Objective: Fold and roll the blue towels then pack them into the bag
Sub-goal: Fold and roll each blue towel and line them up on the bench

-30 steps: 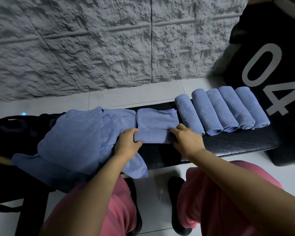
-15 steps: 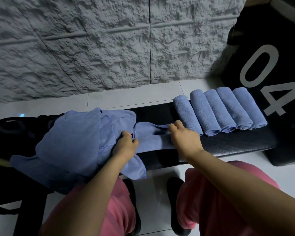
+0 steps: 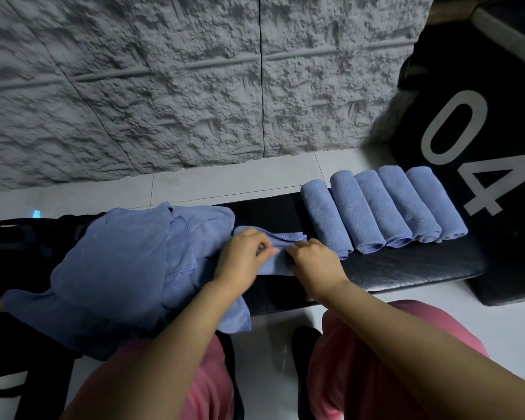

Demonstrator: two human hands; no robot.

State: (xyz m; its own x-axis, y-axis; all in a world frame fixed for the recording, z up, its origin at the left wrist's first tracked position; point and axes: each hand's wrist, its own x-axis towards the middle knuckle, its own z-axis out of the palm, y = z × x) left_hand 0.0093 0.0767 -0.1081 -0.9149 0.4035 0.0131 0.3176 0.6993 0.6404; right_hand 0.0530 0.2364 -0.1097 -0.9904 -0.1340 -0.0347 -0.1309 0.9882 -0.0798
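Head cam: L hand (image 3: 243,257) & R hand (image 3: 314,263) both pinch half-rolled towel (image 3: 275,266) betw. them; long axis runs L–R, equally near.

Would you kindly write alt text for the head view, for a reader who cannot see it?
The left hand and right hand grip a folded towel on a black bench, between a heap of loose towels and five rolled towels lying in a row.

A black bench (image 3: 406,268) stands before a rough grey wall (image 3: 164,86), beside a box marked 04 (image 3: 512,253).
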